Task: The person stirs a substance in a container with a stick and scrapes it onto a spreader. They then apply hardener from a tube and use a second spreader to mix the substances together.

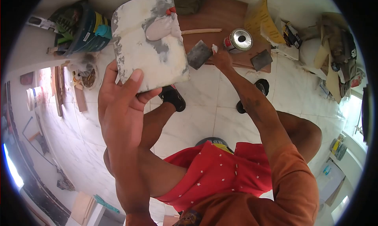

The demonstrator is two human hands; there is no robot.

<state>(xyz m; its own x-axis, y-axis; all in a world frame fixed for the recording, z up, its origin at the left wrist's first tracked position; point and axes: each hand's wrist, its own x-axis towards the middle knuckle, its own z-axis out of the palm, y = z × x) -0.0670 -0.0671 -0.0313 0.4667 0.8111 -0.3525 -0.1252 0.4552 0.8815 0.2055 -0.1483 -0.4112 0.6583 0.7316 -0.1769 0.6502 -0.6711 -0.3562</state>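
My left hand (122,96) grips the lower edge of a worn white board (132,40), thumb on top. A mound of pale putty (159,29) and a small red dab of paste (170,11) sit on the board's upper right. My right hand (223,60) is closed on a flat grey scraper (199,54), its blade pointing left, close to the board's right edge. Something white (214,48) shows at my right fingertips. Just beyond that hand stands a metal can (241,40) with a red label.
A brown wooden sheet (224,13) lies ahead, with thin sticks (202,31) and a second grey blade (261,60) on it. Yellow sandpaper (264,19) stands at the right. A dark bucket (86,29) of tools is at left. Between my legs is a bucket (214,141).
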